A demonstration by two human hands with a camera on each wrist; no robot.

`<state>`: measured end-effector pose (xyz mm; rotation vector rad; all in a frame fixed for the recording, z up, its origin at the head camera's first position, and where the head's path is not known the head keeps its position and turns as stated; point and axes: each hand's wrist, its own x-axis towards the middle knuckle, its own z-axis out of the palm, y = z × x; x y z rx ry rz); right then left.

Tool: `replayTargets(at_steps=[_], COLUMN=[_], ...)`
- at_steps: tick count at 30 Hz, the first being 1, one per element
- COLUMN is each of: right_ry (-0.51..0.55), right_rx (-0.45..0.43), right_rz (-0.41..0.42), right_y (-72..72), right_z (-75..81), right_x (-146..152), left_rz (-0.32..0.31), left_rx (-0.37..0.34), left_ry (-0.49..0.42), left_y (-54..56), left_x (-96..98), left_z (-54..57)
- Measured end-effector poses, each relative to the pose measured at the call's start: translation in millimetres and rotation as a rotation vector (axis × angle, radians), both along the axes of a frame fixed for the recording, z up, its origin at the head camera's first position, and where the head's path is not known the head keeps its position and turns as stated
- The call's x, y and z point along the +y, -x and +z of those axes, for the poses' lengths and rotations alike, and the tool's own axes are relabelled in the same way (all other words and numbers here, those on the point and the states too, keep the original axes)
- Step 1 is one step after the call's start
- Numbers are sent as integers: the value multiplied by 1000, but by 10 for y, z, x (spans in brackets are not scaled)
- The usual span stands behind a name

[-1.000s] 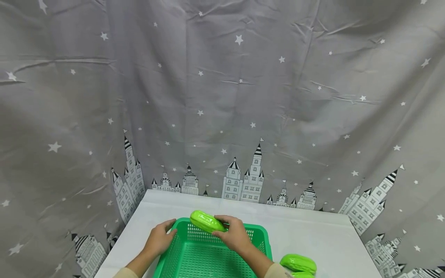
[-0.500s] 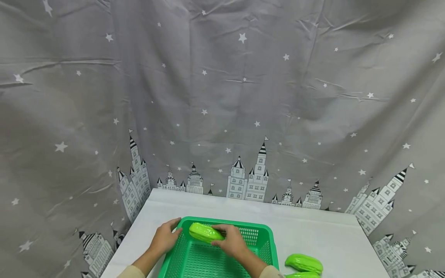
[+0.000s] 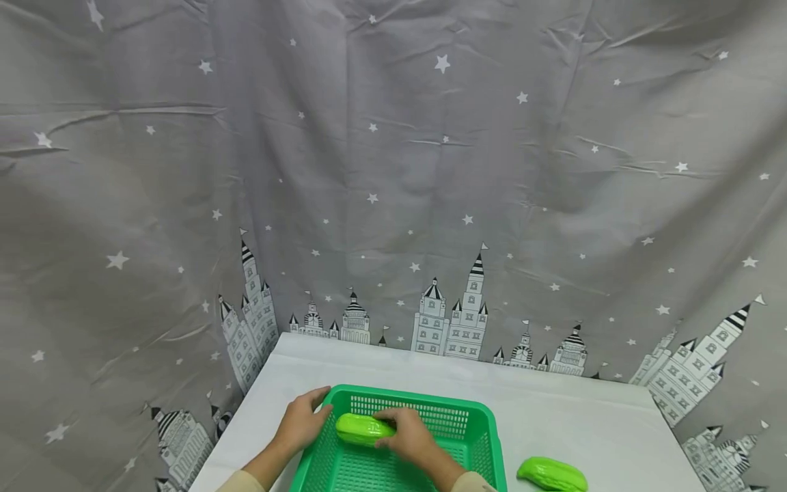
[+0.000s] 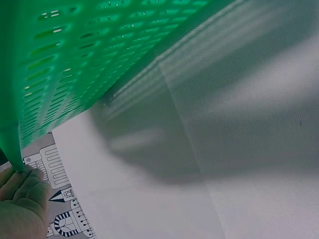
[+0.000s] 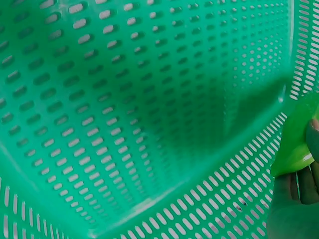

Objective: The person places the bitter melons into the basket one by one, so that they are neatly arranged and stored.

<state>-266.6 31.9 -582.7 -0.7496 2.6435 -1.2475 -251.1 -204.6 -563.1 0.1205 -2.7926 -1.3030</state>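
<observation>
A shiny light green bitter melon (image 3: 364, 430) with a lumpy surface is held by my right hand (image 3: 408, 433), thumb and fingers gripping its right end. It is down inside a green plastic basket (image 3: 424, 395), near the left and back walls. In the right wrist view, the bitter melon (image 5: 296, 142) and part of the right hand (image 5: 294, 211) show at the right edge, over the slotted wall. My left hand (image 3: 301, 423) grips the basket's rim at the back left corner. The left wrist view shows its fingers (image 4: 31, 186) curled at the rim.
Another bitter melon (image 3: 552, 473) lies on the white table (image 3: 553, 410) to the right of the basket. A grey curtain (image 3: 393, 171) printed with stars and castles hangs behind the table.
My right hand has lowered the bitter melon from rim height into the basket. The left hand stays at the rim. The head view has shifted, and a second loose bitter melon has left the frame.
</observation>
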Motion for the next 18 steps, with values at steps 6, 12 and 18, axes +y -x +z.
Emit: replayTargets(at_steps=[6,12,18], right_ry=[-10,-37,-26], right_rx=[18,57,76], right_rz=[3,12,17], right_y=[25,36,53], right_z=[-160,-266,-374], right_x=[32,66,40], left_rz=[0,-6,6], left_rx=[-12,-2,-13], left_ry=[2,-6,19], left_y=[-28,-27,-42], left_x=[6,26,15], left_z=[29,27,78])
